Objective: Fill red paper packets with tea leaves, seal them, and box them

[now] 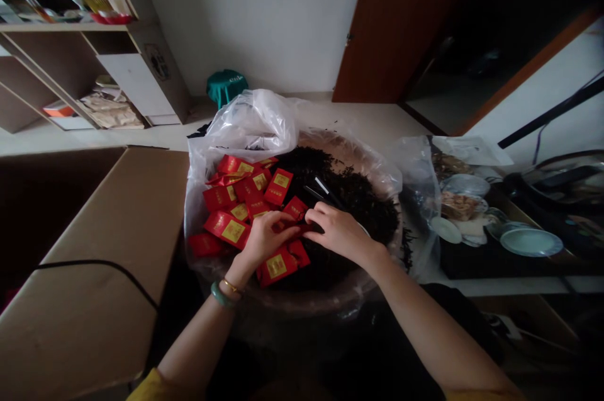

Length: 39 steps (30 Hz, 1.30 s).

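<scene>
Between my hands is a small red packet (301, 232), mostly hidden by the fingers. My left hand (265, 236), with a green bangle (221, 294) on its wrist, pinches one side of it. From the other side, the closed fingers of my right hand (337, 231) grip it too. Several red packets with gold labels (230, 229) lie heaped around and left of my left hand. They rest on dark loose leaves (363, 196) in a wide, plastic-lined round basket (382, 158). Beyond my right hand lies a black object with a white strip (325, 190), its kind unclear.
An open cardboard box (108, 218) stands at the left, its flap reaching near the basket. Clear plastic sheeting (255, 118) bunches at the back rim. Right of the basket, a dark tray (495, 265) carries cups and dishes. Behind are a green bin (226, 86), shelves and a brown door (396, 29).
</scene>
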Available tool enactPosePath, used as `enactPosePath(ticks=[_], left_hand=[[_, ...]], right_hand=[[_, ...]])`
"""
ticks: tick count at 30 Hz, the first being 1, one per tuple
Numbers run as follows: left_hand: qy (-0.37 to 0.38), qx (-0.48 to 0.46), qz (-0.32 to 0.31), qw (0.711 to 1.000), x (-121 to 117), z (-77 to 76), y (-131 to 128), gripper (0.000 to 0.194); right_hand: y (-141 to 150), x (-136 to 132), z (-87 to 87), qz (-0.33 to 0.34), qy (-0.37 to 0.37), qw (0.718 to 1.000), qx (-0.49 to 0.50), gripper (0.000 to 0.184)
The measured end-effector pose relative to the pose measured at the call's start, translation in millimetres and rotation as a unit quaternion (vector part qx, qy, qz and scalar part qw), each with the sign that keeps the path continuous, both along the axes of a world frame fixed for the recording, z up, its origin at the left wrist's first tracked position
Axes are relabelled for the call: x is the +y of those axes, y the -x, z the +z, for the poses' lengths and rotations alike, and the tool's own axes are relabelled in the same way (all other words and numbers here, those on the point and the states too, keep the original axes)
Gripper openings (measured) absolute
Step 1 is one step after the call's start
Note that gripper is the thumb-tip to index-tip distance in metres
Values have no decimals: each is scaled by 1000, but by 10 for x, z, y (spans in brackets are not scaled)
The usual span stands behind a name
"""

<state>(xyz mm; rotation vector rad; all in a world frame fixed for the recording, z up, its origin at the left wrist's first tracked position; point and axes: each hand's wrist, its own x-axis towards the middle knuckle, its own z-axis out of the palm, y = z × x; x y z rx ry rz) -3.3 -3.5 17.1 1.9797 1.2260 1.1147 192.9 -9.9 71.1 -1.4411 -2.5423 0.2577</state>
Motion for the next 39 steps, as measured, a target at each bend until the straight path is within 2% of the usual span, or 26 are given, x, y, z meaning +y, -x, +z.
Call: enactPosePath(ticks=[6,12,15,19,22,26,29,34,37,39], left_hand=[[-16,20,-1,1000,-14,13,-25,15],[-34,23,7,999,-9,25,-36,10],[-40,28,23,999,-1,18,-34,9],[-60,42,16,997,-11,13,-44,6],[-74,44,6,996,-23,25,-56,5],[-81,36,-17,996,-26,51,-59,6],[-66,3,-13,998,-17,31,-47,7],[-1,-78,21,997,0,-21,-2,12],[12,-85,19,996,-15,27,22,14],[2,-86,2,996,-34,72,25,15]], right_hand=[[49,-23,71,-21,20,997,-78,14],[53,-62,103,-22,13,994,-102,22],[55,-68,79,-34,25,992,-121,26],[81,-34,-6,-46,63,990,-114,15],[103,-8,-84,-39,61,992,-100,23],[104,-1,-144,-26,46,997,-62,21],[84,-2,-158,-14,6,1000,-11,19],[71,24,-187,3,-69,985,159,14],[69,45,-192,0,-36,963,265,19],[63,51,-181,3,-1,953,302,10]])
